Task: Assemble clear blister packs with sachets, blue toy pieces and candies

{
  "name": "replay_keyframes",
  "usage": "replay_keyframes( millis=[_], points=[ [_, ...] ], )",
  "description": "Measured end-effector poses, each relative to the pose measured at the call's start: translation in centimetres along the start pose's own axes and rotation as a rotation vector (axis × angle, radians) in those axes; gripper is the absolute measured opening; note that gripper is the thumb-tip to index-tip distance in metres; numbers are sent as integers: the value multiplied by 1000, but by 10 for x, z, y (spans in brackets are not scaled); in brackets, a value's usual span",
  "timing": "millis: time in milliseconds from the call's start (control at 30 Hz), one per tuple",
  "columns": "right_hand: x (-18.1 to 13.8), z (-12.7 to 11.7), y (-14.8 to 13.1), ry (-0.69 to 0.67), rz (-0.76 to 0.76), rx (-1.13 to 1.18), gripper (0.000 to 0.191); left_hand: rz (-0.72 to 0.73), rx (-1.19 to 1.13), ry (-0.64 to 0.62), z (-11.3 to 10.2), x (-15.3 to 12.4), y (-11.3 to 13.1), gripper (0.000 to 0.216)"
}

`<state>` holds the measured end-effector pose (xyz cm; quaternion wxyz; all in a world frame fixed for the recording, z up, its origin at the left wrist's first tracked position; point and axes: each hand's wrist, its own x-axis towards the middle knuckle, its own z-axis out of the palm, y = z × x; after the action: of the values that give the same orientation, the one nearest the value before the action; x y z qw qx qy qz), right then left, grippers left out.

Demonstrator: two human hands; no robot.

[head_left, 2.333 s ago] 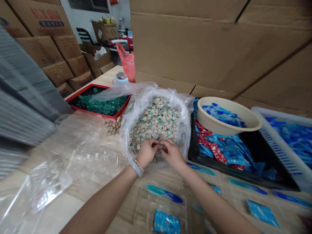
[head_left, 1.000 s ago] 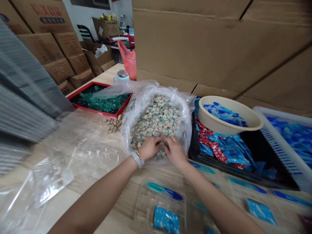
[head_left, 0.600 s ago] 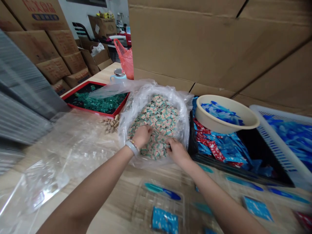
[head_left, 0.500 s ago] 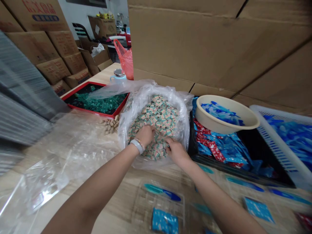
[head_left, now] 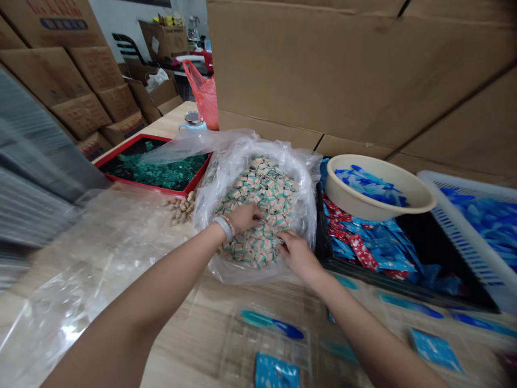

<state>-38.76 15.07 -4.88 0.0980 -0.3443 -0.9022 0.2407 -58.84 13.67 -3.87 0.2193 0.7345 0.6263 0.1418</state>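
Observation:
A clear plastic bag stands with its mouth wide, full of small wrapped squares striped pink and green. Over the middle of the pile is my left hand, a white band on its wrist; its fingers are curled together at the squares, and whatever they pinch is hidden. My right hand rests at the pile's right front, index finger and thumb apart, fingertips at the squares. In front of the bag lies a clear compartment tray with a teal-and-blue pen-shaped piece and a blue packet.
Right of the bag, a black tray holds red and blue packets; a cream basin overlaps it. Beyond is a white basket. Left are a red-edged tray, peanut-like pieces and clear plastic sheets. Cardboard stands behind.
My left hand has shifted slightly right and up over the pile. The right hand stays near the same spot, its fingers a little more apart. The view has moved slightly.

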Motion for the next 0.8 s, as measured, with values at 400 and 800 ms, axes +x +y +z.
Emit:
replay_keyframes(
  millis=[400, 800],
  points=[
    [2, -5, -3, 152, -97, 112, 29, -16, -142, 157, 1, -8, 7, 18],
    [6, 5, -14, 49, -223, 62, 26, 59, 89, 68, 7, -41, 32, 18]
  ],
)
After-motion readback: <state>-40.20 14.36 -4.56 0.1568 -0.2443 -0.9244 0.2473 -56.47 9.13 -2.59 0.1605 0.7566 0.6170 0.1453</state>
